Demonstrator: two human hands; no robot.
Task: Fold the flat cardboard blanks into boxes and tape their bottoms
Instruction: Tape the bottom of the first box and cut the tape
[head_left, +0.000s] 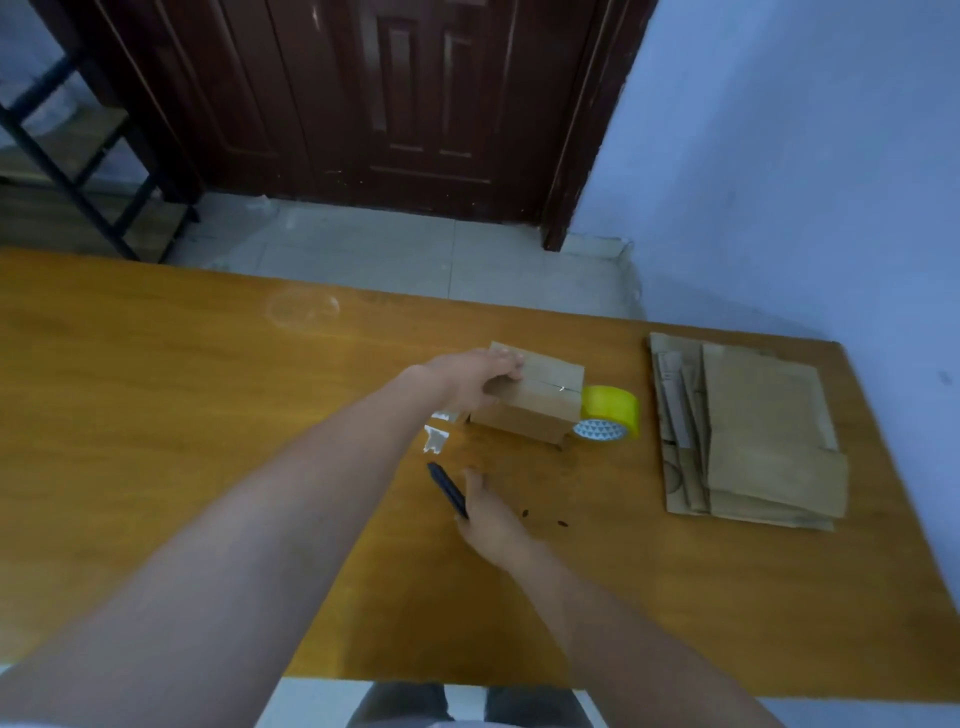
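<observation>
- Glossy orange wooden table (208, 415) fills the lower frame.
- My left hand (475, 384) grips a folded brown cardboard box (535, 402) at centre, long axis running toward the yellow tape roll (610, 413).
- My right hand (488, 512), fingers loose, touches a black knife (448, 490).
- Flat blanks (753, 441) lie stacked at right.

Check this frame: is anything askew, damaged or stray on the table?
Mostly tidy. Two small dark specks lie on the table right of the right hand, and loose bits of clear tape sit left of the box. The stack of flat blanks is slightly fanned.
</observation>
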